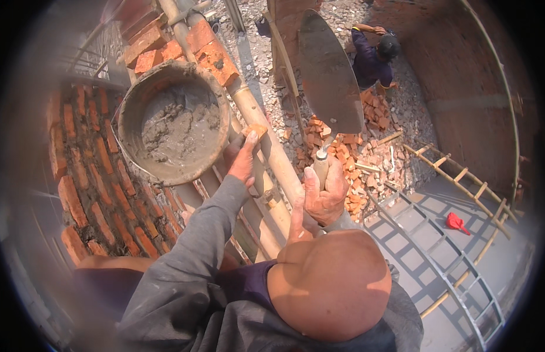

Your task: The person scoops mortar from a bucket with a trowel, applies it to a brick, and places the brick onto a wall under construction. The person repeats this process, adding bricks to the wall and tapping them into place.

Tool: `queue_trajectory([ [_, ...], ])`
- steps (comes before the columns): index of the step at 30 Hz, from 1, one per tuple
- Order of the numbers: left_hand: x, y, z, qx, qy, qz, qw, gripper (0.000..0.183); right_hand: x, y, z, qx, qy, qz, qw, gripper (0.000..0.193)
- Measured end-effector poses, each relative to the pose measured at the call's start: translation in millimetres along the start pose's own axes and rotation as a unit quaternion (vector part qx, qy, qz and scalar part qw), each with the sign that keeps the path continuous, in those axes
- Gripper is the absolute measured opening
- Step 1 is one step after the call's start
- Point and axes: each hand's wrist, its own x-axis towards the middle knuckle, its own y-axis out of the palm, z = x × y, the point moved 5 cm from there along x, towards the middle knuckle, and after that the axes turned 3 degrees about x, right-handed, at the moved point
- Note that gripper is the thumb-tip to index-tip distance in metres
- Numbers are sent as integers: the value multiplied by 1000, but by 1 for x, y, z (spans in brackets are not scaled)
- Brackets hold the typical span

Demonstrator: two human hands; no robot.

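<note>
My right hand (326,190) is closed round the wooden handle of a trowel (330,76). Its broad grey blade points away from me, held up above the rubble below. In my left hand (244,157) I grip a small orange piece of brick (255,129) between thumb and fingers. Just left of that hand, a round bucket (124,126) sits beside the bamboo poles. Wet grey mortar (178,129) fills much of it, with a lumpy surface.
Bamboo poles (284,158) run under my hands, with loose bricks (216,61) at their far end. A brick wall (102,176) stands at left. Far below are a brick heap (348,158), a metal ladder (436,258), a bamboo ladder (460,175), a red bag (457,223) and another person (372,61).
</note>
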Motion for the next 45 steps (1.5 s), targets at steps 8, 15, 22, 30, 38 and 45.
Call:
queue_trajectory([
  [8, -2, 5, -3, -25, 22, 19, 999, 57, 9, 10, 4, -100, -43, 181, 977, 18],
  [15, -2, 4, -4, -11, 0, 3, 1000, 56, 5, 19, -14, -250, 13, 381, 890, 32],
  [22, 1, -3, 4, -5, -11, -11, 1000, 53, 17, -10, 8, -62, -72, 52, 994, 31],
  [30, 6, -3, 5, -40, -35, -20, 998, 51, 6, -1, -7, -14, 52, 59, 997, 23],
  [38, 4, -2, 4, -36, 2, 10, 999, 48, -2, 6, -13, -103, 2, 113, 988, 38],
  [45, 12, -1, -3, -33, -2, 27, 999, 57, 0, 19, -27, -199, -15, 230, 952, 30],
])
